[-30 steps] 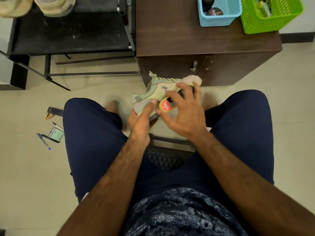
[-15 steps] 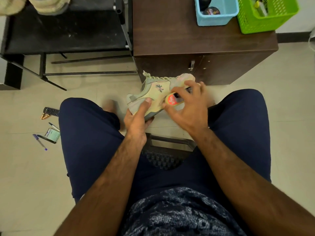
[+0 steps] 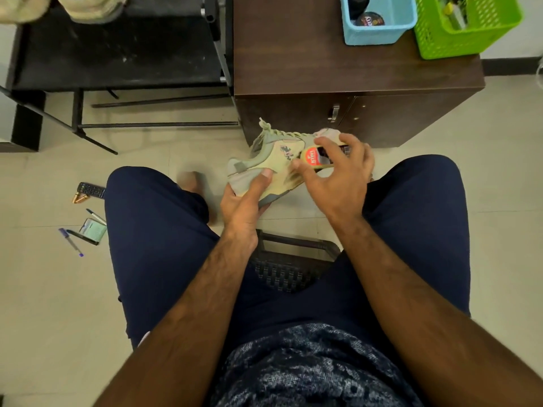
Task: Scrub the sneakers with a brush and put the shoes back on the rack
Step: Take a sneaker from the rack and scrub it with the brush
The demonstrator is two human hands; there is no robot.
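Note:
A pale green and pink sneaker (image 3: pixel 273 160) lies on its side in the air above the floor, between my knees. My left hand (image 3: pixel 245 201) grips its heel from below, thumb pressed on the side panel. My right hand (image 3: pixel 338 177) holds a small brush (image 3: pixel 316 158) with an orange label, its bristles against the sneaker's side near the toe. Two more pale shoes (image 3: pixel 88 7) sit on the black rack (image 3: pixel 117 54) at the top left, cut off by the frame edge.
A dark brown cabinet (image 3: pixel 323 69) stands just behind the sneaker, carrying a blue tub (image 3: pixel 379 24) and a green basket (image 3: pixel 464 27). A remote (image 3: pixel 91 190), pens (image 3: pixel 70 241) and a phone (image 3: pixel 94 230) lie on the tiled floor at left. I sit on a black chair (image 3: pixel 291 259).
My right hand has slid the brush along the sneaker's side toward the toe. The sneaker has tilted a little in my left hand, which keeps its hold on the heel.

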